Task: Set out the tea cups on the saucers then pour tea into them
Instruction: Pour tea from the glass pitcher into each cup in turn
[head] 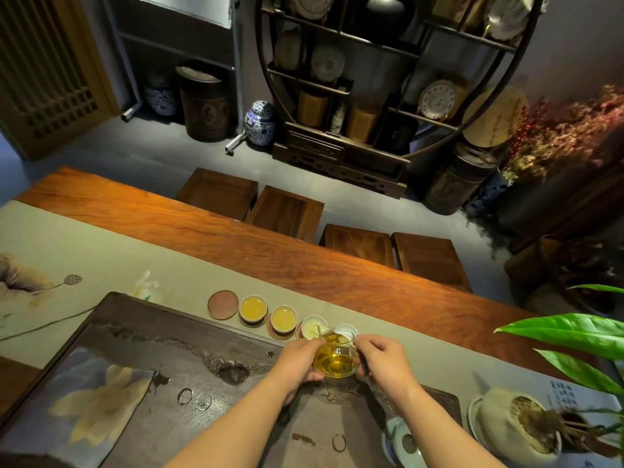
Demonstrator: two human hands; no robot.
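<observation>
Both my hands hold a glass pitcher point(336, 358) of amber tea, tipped toward a white tea cup point(313, 327) that holds a little tea. My left hand point(299, 361) cups the pitcher's side and bottom; my right hand point(381, 361) grips its handle side. Left of that cup, two white cups point(252, 307) point(283, 319) full of yellow tea sit on brown saucers. At the row's left end lies a bare brown saucer point(223, 304). Another white cup point(347, 329) peeks out behind the pitcher, mostly hidden.
A dark stone tea tray point(162, 359) lies under my arms on a beige table runner point(84, 251). A lidded blue-and-white bowl point(401, 444) and a potted plant point(516, 427) stand at the right. Green leaves point(567, 336) hang over the table's right end. Wooden stools point(287, 211) line the far side.
</observation>
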